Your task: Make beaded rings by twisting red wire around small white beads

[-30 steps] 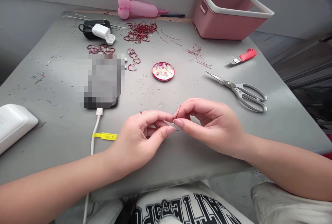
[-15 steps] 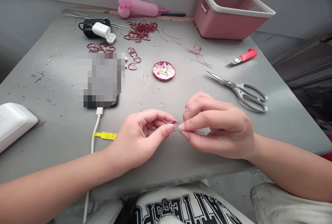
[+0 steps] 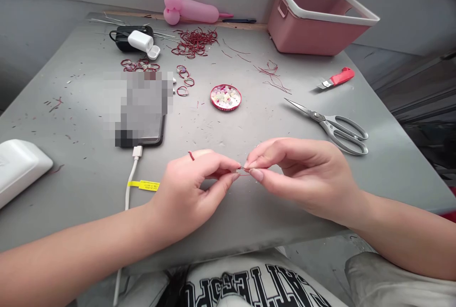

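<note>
Between the fingertips of both hands runs a thin dark red cord (image 3: 243, 169). My left hand (image 3: 195, 188) pinches one side of it between thumb and forefinger. Close by on the right, my right hand (image 3: 302, 174) pinches the other side the same way, and the fingertips nearly meet. A piece of red cord (image 3: 191, 155) shows at a finger of my left hand. Beyond the hands lies a round red-rimmed lid (image 3: 225, 109) holding small pale and pink beads (image 3: 225, 94). Whether a bead is on the held cord is hidden by the fingers.
Grey scissors (image 3: 333, 126) and a red cutter (image 3: 342, 77) lie at right. A pink bin (image 3: 317, 32), a pink balloon (image 3: 197, 10) and red cord pieces (image 3: 195, 41) are behind. At left are finished-looking cord rings (image 3: 183, 74), a phone (image 3: 146, 112) and its white cable (image 3: 131, 174).
My right hand has turned and its raised fingers have come down towards the cord. My left fingertips have closed further over the red piece, and red cord now shows on the back of that hand.
</note>
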Demonstrator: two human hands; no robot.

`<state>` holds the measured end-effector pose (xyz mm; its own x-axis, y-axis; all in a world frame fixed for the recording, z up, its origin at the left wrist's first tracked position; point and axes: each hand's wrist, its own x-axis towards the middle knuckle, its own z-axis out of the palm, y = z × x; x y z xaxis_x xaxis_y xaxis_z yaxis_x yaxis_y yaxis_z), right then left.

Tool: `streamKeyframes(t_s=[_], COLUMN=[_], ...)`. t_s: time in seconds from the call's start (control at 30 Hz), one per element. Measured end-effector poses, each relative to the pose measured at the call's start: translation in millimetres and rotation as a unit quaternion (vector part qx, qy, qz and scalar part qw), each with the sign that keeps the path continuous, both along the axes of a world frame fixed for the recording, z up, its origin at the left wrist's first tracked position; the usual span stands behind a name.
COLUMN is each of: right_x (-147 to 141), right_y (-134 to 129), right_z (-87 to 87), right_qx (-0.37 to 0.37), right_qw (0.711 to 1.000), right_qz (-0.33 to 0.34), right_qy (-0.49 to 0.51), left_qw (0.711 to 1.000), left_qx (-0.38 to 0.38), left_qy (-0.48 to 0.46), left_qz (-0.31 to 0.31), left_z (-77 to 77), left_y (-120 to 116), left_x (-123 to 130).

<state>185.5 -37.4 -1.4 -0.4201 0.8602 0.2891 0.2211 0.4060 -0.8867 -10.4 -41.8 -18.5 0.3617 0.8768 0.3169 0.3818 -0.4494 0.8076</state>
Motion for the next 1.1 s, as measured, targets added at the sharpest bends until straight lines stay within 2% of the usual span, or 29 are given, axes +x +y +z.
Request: streamKeyframes(t_s=[0.1,0.2,0.37,0.6,0.77,1.0,1.1], right_x=[0.0,1.4,5.4,10.9,13.2,12.5,11.9], right_y=[3.4,8.0,11.9,17.3,20.4,22.2,23.0], right_z=[-0.1,-0.2,-0.5,0.6,1.5,0.8,-0.6], right_qx=[0.151,0.288,0.396,0.407,0.392,0.374,0.389], right_qw=[0.987,0.952,0.908,0.899,0.903,0.908,0.902], right_qz=[0.030,0.043,0.059,0.072,0.097,0.098,0.101], right_qy=[-0.037,-0.091,-0.126,-0.144,-0.147,-0.158,-0.159], left_qw=[0.997,0.978,0.944,0.906,0.897,0.878,0.883], left_qx=[-0.070,-0.187,-0.285,-0.361,-0.378,-0.407,-0.400], left_qy=[-0.025,-0.087,-0.168,-0.219,-0.226,-0.247,-0.240], left_qz=[0.012,0.012,-0.007,-0.031,-0.050,-0.052,-0.048], left_z=[1.1,3.2,7.0,5.9,3.4,1.3,2.9], left_y=[-1.0,0.0,2.2,5.1,5.6,5.7,7.8], left_x=[0.9,1.6,1.4,0.8,-0.7,-1.0,-0.5])
